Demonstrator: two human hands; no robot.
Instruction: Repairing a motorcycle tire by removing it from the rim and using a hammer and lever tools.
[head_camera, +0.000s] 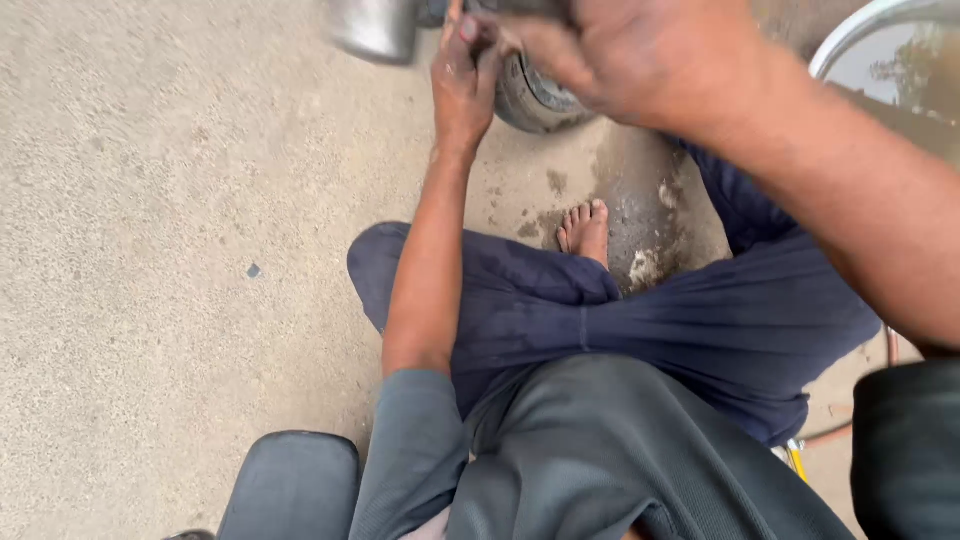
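We're looking straight down at both hands working at the top of the view, and between them sits a small dark wheel (530, 100), a rubber-tyred thing resting on the concrete ground (150, 200). The left hand (462, 85) comes up from below on an outstretched arm, its fingers curled narrow against the wheel's near-left edge; it seems to pinch something small at the fingertips, though we can't make out what. The right hand (640, 55) is closer to the camera, blurred, its back turned to us; it hangs over the wheel's upper right side, and we can't tell whether it is closed around anything.

So the wheel lies just beyond and between the two hands, touching the left one. Only its lower arc shows, so we can't say which way its axle runs. The left hand is the nearer one to the visible tyre.

Just left of the left hand, a rounded grey metal part (375, 28) is cut off by the top edge. To the right of the right forearm, a shiny round basin (850, 45) shows only its rim. Below the hands, a bare foot (585, 232) rests on a wet patch.
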